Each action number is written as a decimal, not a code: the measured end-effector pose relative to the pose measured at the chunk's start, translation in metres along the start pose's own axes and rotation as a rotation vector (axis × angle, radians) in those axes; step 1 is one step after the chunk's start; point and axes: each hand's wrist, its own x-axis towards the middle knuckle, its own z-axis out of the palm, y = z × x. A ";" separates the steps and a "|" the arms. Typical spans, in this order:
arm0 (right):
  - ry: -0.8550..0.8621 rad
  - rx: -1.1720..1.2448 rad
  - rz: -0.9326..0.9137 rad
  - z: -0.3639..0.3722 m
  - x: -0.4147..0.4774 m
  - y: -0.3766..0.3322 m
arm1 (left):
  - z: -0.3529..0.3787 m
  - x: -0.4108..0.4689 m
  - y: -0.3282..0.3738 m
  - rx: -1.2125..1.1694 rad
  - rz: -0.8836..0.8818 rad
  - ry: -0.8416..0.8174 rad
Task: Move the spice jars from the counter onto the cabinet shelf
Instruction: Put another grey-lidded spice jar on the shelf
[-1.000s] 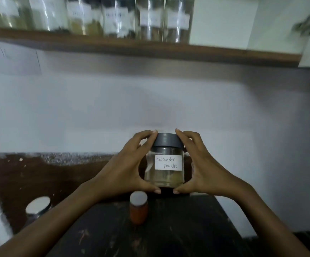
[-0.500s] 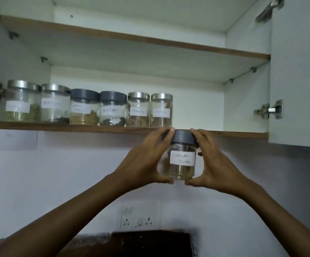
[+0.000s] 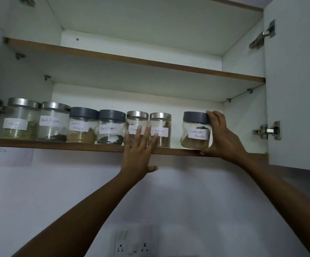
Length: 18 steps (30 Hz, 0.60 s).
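Note:
A glass jar labelled coriander powder (image 3: 195,133), with a dark grey lid, stands slightly tilted at the front of the lower cabinet shelf (image 3: 57,144). My right hand (image 3: 222,138) grips it from the right, fingers over the lid and thumb under the base. My left hand (image 3: 140,153) is open, its straight fingers raised in front of the two cinnamon jars (image 3: 160,129). A row of several labelled jars (image 3: 82,125) fills the shelf to the left.
The upper shelf (image 3: 132,60) shows nothing on it. The open cabinet door (image 3: 296,86) with its hinges stands at the right. A gap lies between the coriander jar and the cabinet's right wall. A wall socket (image 3: 133,243) sits below.
The jar rose from below the shelf edge onto the shelf, right of the cinnamon jars. My left hand let go of it and now spreads flat by those jars.

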 end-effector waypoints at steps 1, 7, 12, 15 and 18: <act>-0.013 -0.015 0.005 0.004 0.004 0.003 | 0.007 -0.004 -0.002 -0.003 -0.020 0.004; -0.102 0.083 0.008 0.027 0.023 0.017 | 0.024 -0.005 -0.007 0.001 -0.033 0.018; -0.174 0.257 0.026 0.040 0.037 0.022 | 0.026 -0.004 -0.009 -0.035 -0.031 -0.034; -0.206 0.338 0.063 0.046 0.044 0.022 | 0.026 -0.004 -0.009 -0.043 0.001 -0.038; -0.210 0.378 0.071 0.050 0.049 0.017 | 0.024 -0.004 -0.010 -0.058 -0.004 -0.040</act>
